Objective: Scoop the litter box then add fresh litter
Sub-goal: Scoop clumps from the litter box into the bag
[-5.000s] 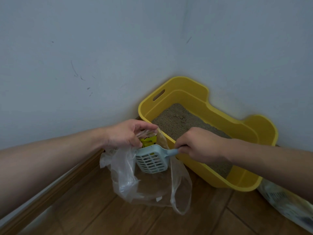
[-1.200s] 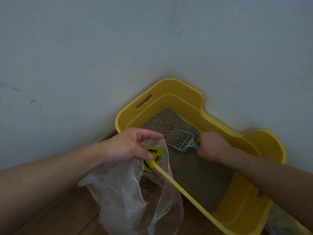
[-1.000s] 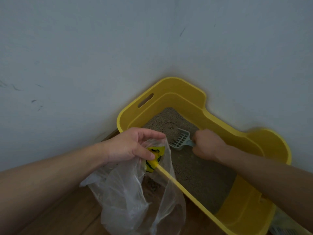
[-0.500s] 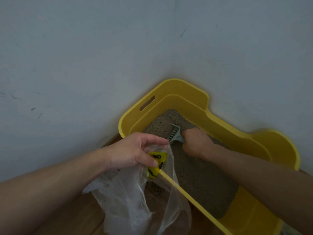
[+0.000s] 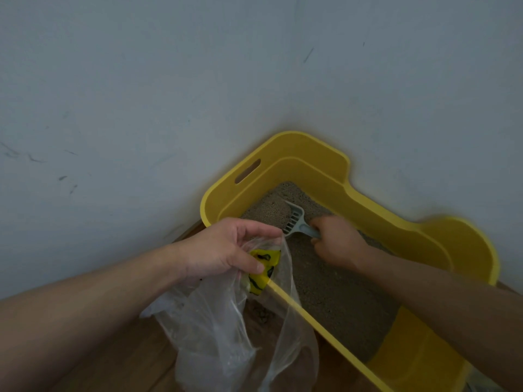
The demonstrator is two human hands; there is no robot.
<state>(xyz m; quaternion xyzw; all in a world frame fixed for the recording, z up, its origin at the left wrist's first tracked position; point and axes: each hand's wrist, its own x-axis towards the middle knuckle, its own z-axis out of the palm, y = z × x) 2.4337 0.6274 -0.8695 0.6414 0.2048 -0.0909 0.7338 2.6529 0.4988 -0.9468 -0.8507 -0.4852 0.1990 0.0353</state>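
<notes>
At the far-left corner of the yellow plastic litter box (image 5: 311, 147), our right hand (image 5: 336, 246) wraps its grip round the handle of the pale blue slotted scoop (image 5: 295, 220), head pointing away-left into grey litter (image 5: 325, 287). Our left hand (image 5: 223, 250) pinches the clear plastic bag (image 5: 235, 335) open just beside the scoop, nearer us.

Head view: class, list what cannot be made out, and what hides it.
- Scoop handle: head view, wrapped by the right hand.
- Plastic bag bottom: head view, cut by the lower edge.
- Litter box near corner: head view, past the lower edge.
- Yellow print: head view, crumpled under the left hand.
</notes>
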